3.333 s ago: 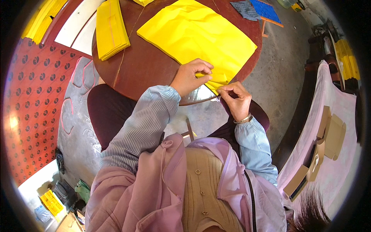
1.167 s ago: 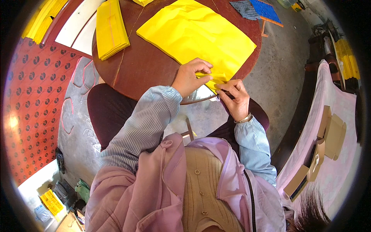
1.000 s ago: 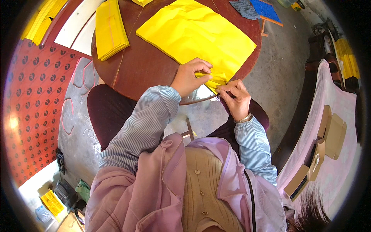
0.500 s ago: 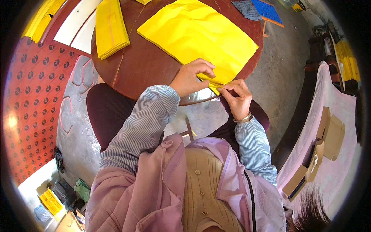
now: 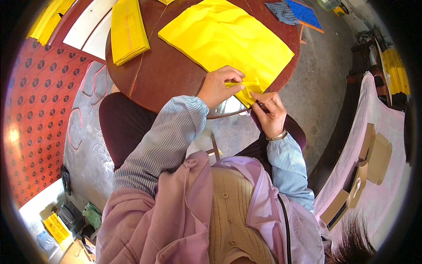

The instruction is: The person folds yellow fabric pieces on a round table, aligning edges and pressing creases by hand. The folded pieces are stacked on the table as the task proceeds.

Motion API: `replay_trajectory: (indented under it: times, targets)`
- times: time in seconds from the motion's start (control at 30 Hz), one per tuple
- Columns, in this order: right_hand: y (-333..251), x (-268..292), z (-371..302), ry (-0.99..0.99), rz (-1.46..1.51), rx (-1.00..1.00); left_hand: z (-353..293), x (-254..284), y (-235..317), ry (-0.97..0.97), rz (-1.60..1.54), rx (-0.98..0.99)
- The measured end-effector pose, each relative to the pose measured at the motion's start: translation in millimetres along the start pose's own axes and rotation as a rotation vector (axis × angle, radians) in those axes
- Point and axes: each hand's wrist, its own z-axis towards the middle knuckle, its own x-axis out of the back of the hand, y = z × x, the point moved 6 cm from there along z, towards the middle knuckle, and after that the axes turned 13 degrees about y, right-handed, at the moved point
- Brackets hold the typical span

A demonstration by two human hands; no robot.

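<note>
A broad yellow sheet point(image 5: 228, 42), looking like thin cloth, covers the near right part of a round brown table point(image 5: 176, 86). Its near corner is folded into a small flap point(image 5: 249, 90) between my hands. My left hand point(image 5: 219, 87) is closed on the flap's left side, thumb below and fingers curled above. From the right, my right hand point(image 5: 270, 113) pinches the corner's edge between thumb and forefinger, just past the table's rim. Whether the sheet is one layer or several, I cannot tell.
A folded yellow stack point(image 5: 127, 33) lies at the table's far left. A grey cloth point(image 5: 282, 12) is at the far right edge, near a blue-topped stool point(image 5: 304, 15). Open cardboard boxes point(image 5: 368, 163) rest on a pink-covered surface at right. My knees are under the table.
The sheet's near corner now shows a raised, creased flap between my hands. My right fingertips have shifted slightly along the edge; the left hand has barely moved.
</note>
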Motion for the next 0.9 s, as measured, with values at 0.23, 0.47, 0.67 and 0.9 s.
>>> replay_trajectory:
  times: [0.23,0.47,0.67,0.9]
  targets:
    - [-9,0,3,0.019,-0.093,0.12,1,0,-2,0.009,-0.038,0.031]
    - [-2,0,2,0.041,0.021,0.034,1,1,-2,-0.012,-0.022,0.024]
    - [5,-2,1,0.057,0.057,-0.069,0,2,0,-0.029,0.005,0.023]
    - [13,-3,-1,0.062,0.103,-0.171,0,1,-3,-0.038,-0.012,0.04]
